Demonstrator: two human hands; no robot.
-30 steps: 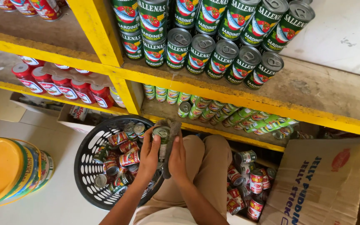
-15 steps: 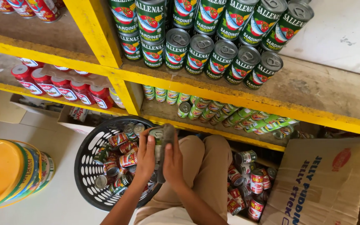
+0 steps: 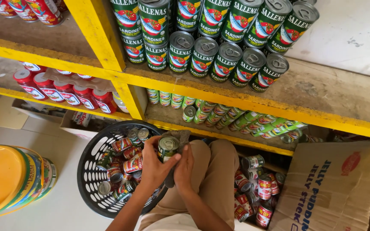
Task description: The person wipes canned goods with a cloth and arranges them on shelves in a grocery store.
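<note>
Over the person's lap, below the yellow shelves: both hands meet on one small can.
Left hand [image 3: 153, 164]: fingers wrapped around the side of the green can [image 3: 168, 148], gripping it upright, lid facing the camera.
Right hand [image 3: 184, 167]: closed on a grey cloth [image 3: 177, 139] and pressed against the can's right side; the cloth drapes behind the can and hangs down between the two hands.
Green can: held above the knee in tan trousers [image 3: 213, 171], just beside the rim of the basket.
Black basket [image 3: 91, 150]: round, perforated plastic, on the floor to the left of the knee, filled with red-labelled and green-labelled cans lying loose.
Loose cans [image 3: 258, 188]: a pile on the floor right of the leg, mostly red labels.
Cardboard box [image 3: 335, 184]: open flap leaning at lower right, touching the pile.
Upper shelf [image 3: 253, 100]: green cans stacked on their sides, lids outward.
Lower shelf: a row of green cans behind the hands.
Red cans [image 3: 61, 92]: a row at left on the lower shelf.
Yellow tub [image 3: 9, 179]: lidded, far left on the floor.
</note>
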